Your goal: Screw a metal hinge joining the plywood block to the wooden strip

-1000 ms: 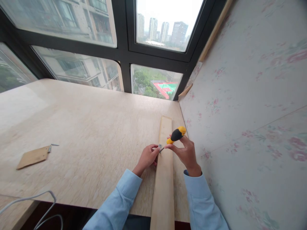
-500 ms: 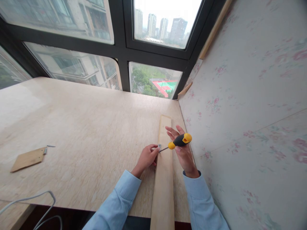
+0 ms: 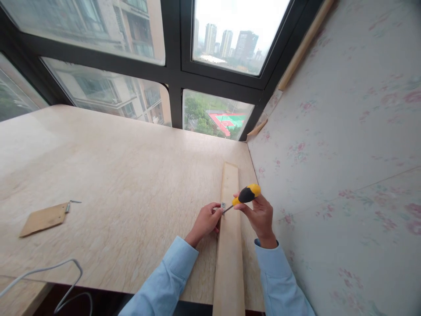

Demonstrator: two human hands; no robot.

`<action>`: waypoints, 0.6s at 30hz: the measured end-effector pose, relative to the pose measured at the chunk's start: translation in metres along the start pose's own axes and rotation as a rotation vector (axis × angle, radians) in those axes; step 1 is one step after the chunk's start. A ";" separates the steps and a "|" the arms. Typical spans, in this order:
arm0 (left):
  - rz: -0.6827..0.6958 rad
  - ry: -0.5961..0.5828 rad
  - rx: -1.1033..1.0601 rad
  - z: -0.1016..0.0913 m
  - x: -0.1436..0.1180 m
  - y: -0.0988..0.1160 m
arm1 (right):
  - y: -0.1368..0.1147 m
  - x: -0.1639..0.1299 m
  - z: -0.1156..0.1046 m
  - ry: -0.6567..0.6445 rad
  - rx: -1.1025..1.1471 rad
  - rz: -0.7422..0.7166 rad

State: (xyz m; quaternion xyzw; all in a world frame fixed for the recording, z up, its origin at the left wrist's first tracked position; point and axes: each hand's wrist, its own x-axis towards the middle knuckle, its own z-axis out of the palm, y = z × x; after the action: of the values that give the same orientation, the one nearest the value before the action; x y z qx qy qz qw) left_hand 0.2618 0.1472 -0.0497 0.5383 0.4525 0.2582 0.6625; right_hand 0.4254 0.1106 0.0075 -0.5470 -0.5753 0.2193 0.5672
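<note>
A long wooden board (image 3: 229,259) lies lengthwise on the marble-look ledge. On its left edge sits a small metal bracket (image 3: 223,205), which the fingers of my left hand (image 3: 205,221) pinch against the wood. My right hand (image 3: 261,217) is closed around a yellow and black screwdriver (image 3: 246,194), gripping the lower part of its handle. The shaft slants down to the left, and its tip meets the bracket's near end beside my left thumb. Whether a screw sits under the tip is too small to tell.
A small wooden plate (image 3: 44,219) with a metal fitting at one end lies on the ledge (image 3: 131,184) at left. A white cable (image 3: 49,268) loops over the front edge. Close on the right stands a floral-papered wall (image 3: 345,131); dark-framed windows rise behind.
My right hand's fingers, spread out before, have closed around the screwdriver handle. My left hand still holds the bracket. The whole view has shifted slightly.
</note>
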 end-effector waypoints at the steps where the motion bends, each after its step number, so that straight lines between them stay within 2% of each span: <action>1: 0.005 0.002 0.003 0.000 0.000 -0.001 | 0.003 0.000 0.001 0.073 -0.015 -0.013; 3: 0.020 0.002 0.009 0.000 0.000 -0.002 | 0.006 -0.002 0.003 0.187 -0.038 -0.030; 5: 0.031 0.002 0.010 0.001 0.000 -0.003 | 0.006 -0.005 0.004 0.199 -0.063 -0.042; 9: 0.038 0.012 0.011 0.002 0.000 -0.005 | -0.006 -0.019 0.004 0.007 -0.016 -0.036; 12: 0.035 0.013 0.001 0.002 0.001 -0.005 | -0.020 -0.031 0.003 -0.136 0.116 0.091; 15: 0.028 0.005 -0.002 0.001 0.001 -0.004 | -0.029 -0.037 0.001 -0.181 0.190 0.161; 18: 0.032 0.006 0.003 0.000 0.001 -0.003 | -0.028 -0.036 -0.001 -0.145 0.139 0.150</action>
State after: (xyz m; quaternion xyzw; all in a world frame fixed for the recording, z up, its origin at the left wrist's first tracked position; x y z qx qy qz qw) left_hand 0.2620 0.1467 -0.0528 0.5458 0.4462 0.2695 0.6560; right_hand 0.4067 0.0702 0.0177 -0.5308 -0.5556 0.3395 0.5425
